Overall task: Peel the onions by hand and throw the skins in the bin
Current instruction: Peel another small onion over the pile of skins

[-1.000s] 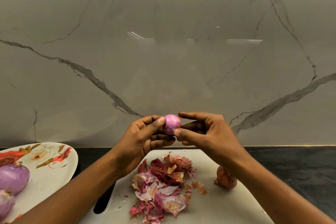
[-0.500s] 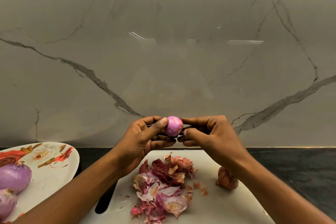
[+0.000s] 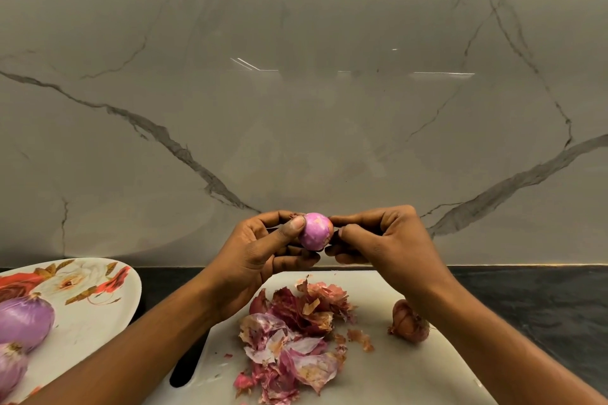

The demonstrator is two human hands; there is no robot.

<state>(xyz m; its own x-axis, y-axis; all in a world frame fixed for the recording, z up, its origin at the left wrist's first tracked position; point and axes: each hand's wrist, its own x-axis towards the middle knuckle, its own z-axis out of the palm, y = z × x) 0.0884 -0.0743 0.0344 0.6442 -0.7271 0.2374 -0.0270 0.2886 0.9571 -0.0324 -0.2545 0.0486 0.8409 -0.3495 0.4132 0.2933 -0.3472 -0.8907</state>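
Note:
A small pink onion [image 3: 316, 231], mostly peeled, is held up above the white cutting board [image 3: 388, 371]. My left hand [image 3: 260, 250] grips it with the thumb pressed on its left side. My right hand [image 3: 381, 240] pinches at the onion's right end with curled fingers. A pile of reddish onion skins [image 3: 296, 335] lies on the board below my hands. One unpeeled brown onion [image 3: 408, 322] rests on the board, partly behind my right wrist. No bin is in view.
A flowered plate [image 3: 82, 322] at the left holds two peeled purple onions [image 3: 24, 322]. The dark countertop [image 3: 533, 306] runs along the marble wall [image 3: 296, 108] just behind my hands.
My right hand's fingers have curled in and closed on the onion's right end. The onion has turned slightly in my left hand.

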